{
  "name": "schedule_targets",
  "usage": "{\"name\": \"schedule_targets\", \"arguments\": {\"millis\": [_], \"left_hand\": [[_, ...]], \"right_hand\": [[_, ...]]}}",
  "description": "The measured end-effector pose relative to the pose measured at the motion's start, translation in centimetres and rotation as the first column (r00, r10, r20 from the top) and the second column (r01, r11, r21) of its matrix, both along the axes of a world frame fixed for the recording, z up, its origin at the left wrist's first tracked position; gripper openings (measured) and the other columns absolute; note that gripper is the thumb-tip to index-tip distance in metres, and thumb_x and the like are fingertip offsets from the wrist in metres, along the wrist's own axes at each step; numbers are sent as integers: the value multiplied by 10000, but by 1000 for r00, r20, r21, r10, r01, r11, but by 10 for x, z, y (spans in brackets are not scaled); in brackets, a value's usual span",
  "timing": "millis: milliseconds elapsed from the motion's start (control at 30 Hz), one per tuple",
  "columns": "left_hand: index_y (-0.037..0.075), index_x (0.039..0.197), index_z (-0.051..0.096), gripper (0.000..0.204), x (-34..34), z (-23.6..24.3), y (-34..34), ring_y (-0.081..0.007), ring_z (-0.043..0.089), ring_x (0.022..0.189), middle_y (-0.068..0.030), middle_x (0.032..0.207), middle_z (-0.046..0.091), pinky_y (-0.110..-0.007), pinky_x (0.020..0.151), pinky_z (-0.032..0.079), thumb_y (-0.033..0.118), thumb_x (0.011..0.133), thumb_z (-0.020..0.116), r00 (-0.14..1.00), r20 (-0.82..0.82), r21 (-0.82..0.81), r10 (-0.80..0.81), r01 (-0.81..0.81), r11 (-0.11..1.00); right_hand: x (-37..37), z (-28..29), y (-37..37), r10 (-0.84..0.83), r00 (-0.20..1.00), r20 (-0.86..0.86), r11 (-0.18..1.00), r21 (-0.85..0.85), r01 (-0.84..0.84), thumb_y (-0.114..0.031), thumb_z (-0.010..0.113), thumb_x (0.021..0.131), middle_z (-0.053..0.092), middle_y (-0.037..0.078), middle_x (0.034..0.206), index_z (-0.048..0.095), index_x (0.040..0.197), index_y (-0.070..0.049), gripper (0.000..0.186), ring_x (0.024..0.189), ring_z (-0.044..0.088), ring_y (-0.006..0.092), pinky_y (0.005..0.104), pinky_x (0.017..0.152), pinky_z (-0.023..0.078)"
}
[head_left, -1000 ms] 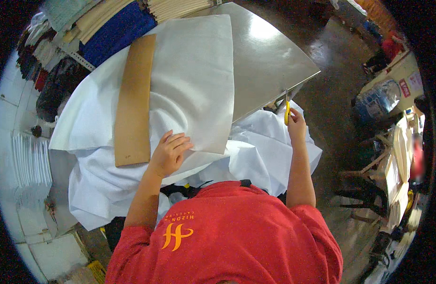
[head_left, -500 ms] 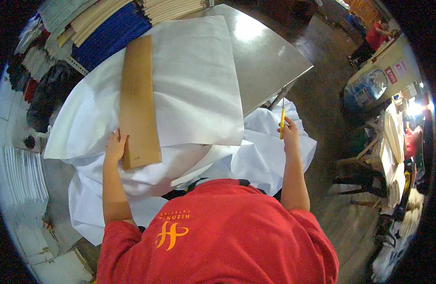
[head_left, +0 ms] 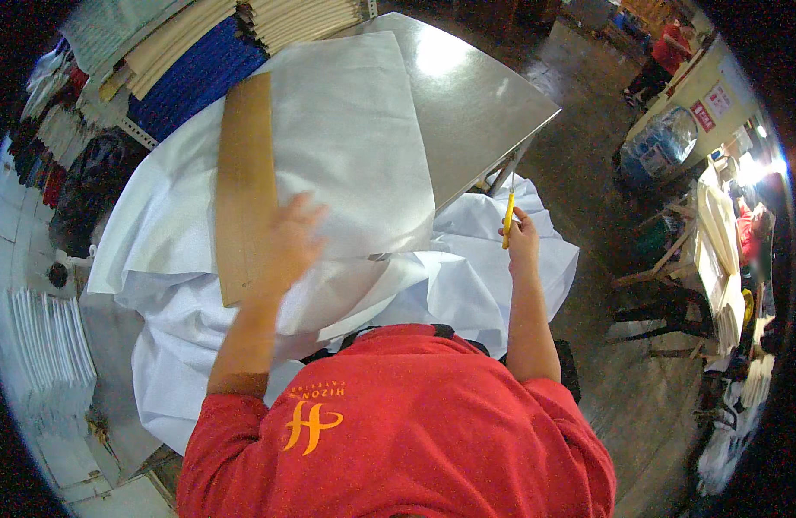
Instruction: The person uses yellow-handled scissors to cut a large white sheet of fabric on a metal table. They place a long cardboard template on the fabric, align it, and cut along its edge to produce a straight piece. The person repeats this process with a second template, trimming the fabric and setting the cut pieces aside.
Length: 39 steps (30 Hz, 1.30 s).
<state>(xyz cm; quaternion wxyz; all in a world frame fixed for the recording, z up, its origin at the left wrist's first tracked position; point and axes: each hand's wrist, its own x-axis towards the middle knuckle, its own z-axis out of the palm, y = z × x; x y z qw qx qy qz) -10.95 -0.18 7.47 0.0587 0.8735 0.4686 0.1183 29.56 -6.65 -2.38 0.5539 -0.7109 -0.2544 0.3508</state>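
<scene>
White cloth (head_left: 355,129) lies spread over a metal table (head_left: 467,104), with loose folds hanging down its near side. On top of the cloth rests a long brown board strip (head_left: 242,164), running away from me. My left hand (head_left: 296,237) is in the air over the cloth, just right of the strip's near half. Motion blurs it, but its fingers look spread and nothing shows in them. To the right, beside the hanging cloth, my right hand (head_left: 523,237) grips a slim yellow-handled tool (head_left: 508,217) held upright. Its tip cannot be made out.
Folded blue cloths (head_left: 195,73) and cream cloths (head_left: 298,22) are stacked at the back left. A pile of folded white cloth (head_left: 52,337) sits at far left. On the right stand a plastic-wrapped blue bundle (head_left: 661,142) and a dark chair (head_left: 674,315). Another person (head_left: 670,52) is at upper right.
My left hand has left the brown strip's near left edge and moved right across it. My right hand still holds the yellow-handled tool, slightly farther left and more tilted. The view has shifted a little.
</scene>
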Motion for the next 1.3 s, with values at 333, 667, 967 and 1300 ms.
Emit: {"name": "schedule_targets", "arguments": {"millis": [333,667,967,1300], "left_hand": [[124,1059,645,262,122,-72,-18,-323,460,1245,-116,1301,532,-510,1043,324,191,806,638,960,124,83,-250,241,967],[169,1004,680,195,125,-78,-25,-320,508,1199,-119,1254,571,-528,1033,325,187,819,618,945,153,206,-289,256,944],[191,1028,688,218,128,-78,-30,-307,508,1199,-109,1249,575,-537,1046,299,187,827,601,957,86,217,-279,255,942],[200,1058,673,243,130,-78,-30,-302,481,1225,-105,1260,565,-550,1055,271,214,822,618,962,82,211,-261,239,948]], "right_hand": [[-13,-7,-19,116,988,-105,988,118,-104,-62,605,834,618,84,861,473,1307,-18,493,692,574,129,252,561,447],[9,-35,-36,211,929,-304,976,119,-183,-106,655,824,606,66,909,455,1324,-29,544,748,594,145,259,662,485],[14,-38,-29,247,894,-375,967,147,-206,-100,646,833,589,48,896,455,1325,-37,531,743,584,147,254,621,459],[10,-36,-21,273,901,-338,962,123,-245,-134,652,847,576,32,911,469,1319,-51,513,744,581,134,249,640,463]]}}
